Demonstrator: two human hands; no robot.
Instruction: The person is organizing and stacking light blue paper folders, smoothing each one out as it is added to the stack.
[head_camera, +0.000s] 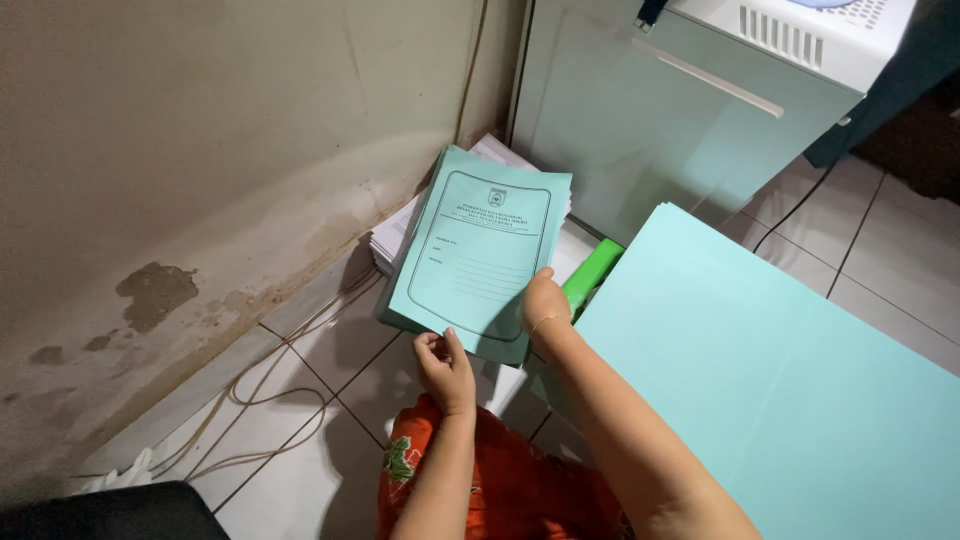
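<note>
- The step in hand looks like squaring up a stack of printed teal covers (478, 250) on the tiled floor (300, 400), close to the stained wall (180, 150).
- The left hand (445, 365) pinches the stack's near bottom edge, fingers closed on the sheets.
- The right hand (545, 300) presses against the stack's right edge, fingers curled onto the top cover; a thin bracelet sits at the wrist.
- The stack lies tilted, its far end resting on a pile of white paper (400, 232) beside a pale cabinet (640, 130).
- A green object (592, 275) shows just right of the right hand, partly hidden by a large blank teal sheet (780, 380) in the foreground.
- Loose cables (270, 400) trail along the floor by the wall.
- Judging from this, the next move calls for both hands nudging the edges flush while keeping the sheets from sliding off the white paper.
</note>
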